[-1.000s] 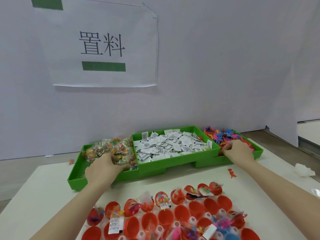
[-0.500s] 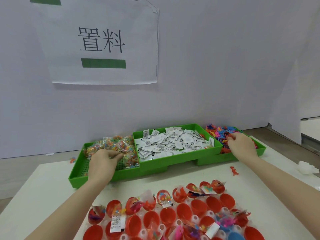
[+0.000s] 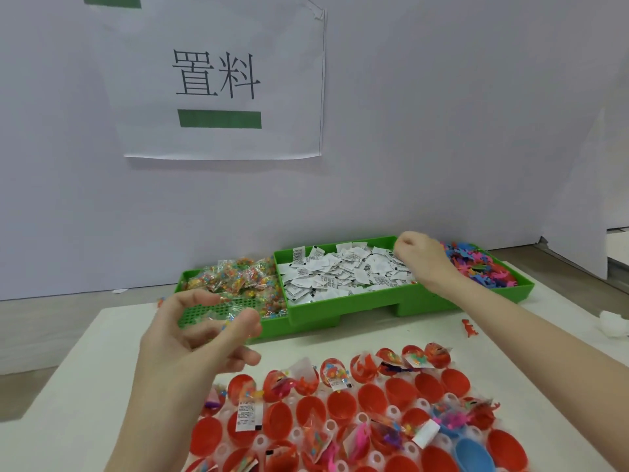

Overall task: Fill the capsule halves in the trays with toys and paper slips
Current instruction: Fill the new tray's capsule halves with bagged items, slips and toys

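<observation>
Two bare forearms, no sleeves in view. Left hand [image 3: 190,338], right hand [image 3: 422,257] ungloved, without rings.

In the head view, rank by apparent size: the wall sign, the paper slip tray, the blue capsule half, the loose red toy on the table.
1. Wall sign
2. Paper slip tray
3. Blue capsule half, though nearness to the camera enlarges it
4. Loose red toy

A white paper sign [image 3: 224,80] with black characters and a green bar hangs on the pale wall [image 3: 442,114]; crumpled white tissue [image 3: 614,323] lies on the white table [image 3: 112,342].
</observation>
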`<state>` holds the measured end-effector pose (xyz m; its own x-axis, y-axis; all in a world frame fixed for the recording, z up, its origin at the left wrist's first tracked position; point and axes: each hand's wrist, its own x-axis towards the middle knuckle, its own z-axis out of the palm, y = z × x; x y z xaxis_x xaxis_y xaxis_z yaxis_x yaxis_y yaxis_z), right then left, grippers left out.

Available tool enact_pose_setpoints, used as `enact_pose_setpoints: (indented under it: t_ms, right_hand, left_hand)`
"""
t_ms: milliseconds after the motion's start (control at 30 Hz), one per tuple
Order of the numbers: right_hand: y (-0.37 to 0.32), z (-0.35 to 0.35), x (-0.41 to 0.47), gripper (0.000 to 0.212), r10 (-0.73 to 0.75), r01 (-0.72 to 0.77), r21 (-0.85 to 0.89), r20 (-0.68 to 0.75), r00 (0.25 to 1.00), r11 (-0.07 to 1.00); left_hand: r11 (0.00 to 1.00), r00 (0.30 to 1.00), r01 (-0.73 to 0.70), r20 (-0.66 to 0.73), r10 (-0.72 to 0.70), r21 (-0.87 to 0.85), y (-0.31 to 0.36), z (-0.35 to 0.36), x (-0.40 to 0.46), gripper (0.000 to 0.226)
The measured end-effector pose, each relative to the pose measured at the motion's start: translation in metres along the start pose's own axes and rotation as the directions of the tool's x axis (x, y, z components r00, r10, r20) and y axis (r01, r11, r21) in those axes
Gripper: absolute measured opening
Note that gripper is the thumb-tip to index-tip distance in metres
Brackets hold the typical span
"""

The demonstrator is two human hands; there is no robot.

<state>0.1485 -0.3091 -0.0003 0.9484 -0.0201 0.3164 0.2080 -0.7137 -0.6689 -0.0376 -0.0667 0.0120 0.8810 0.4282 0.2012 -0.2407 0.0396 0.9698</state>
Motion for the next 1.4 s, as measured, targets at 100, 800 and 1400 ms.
enact_pose_setpoints:
  t_ms: [100,800,1400]
  right_hand:
    - [-0.013,0.015,-0.003,0.027,0.01,0.025,-0.199,0.173,0.985,0.98]
    - [-0.074,-0.014,-0.102,0.021,-0.087,-0.018,0.547,0.166,0.982,0.837]
    - [-0.068,-0.097,-0.238,0.041,-0.156,0.004,0.561,0.222,0.963,0.828]
  left_hand:
    - [1.0,1.0,-0.018,0.002,0.018,-0.02,0.006,0.001,-0.01,0.025]
    - [0.996,0.98,0.064,0.191,-0.052,-0.061,0.008,0.021,-0.032,0.027]
    - [0.976,0.831,0.2,0.542,-0.121,-0.088,0.032,0.054,-0.117,0.022]
